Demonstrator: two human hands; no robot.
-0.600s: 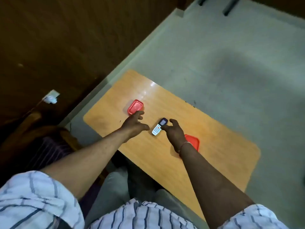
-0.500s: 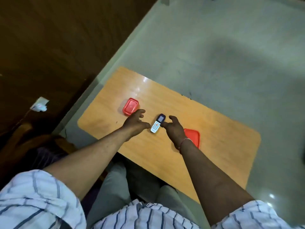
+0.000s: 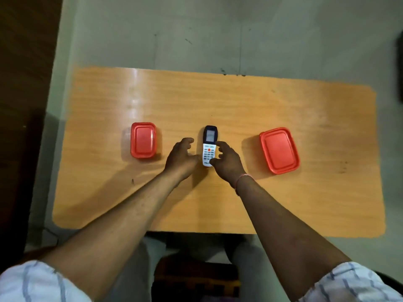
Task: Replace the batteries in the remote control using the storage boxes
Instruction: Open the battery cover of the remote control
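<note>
A white remote control (image 3: 208, 147) with a dark screen end lies face up at the middle of the wooden table (image 3: 218, 101). My left hand (image 3: 182, 158) rests just left of it, fingers curled and apart, thumb near its lower edge. My right hand (image 3: 226, 161) is at its right side, fingers touching the remote's lower right edge. A small red storage box (image 3: 143, 139) with its lid on stands to the left. A larger red storage box (image 3: 279, 150), lid on, stands to the right.
The table stands on a grey-green floor (image 3: 218, 29). A dark wooden wall or panel (image 3: 21, 62) runs along the left. My knees and a dark stool edge (image 3: 196, 277) show below the table's near edge.
The view has swung round so the table now lies square across the frame. Both hands have closed in on the remote, the right fingers now touching its lower edge.
</note>
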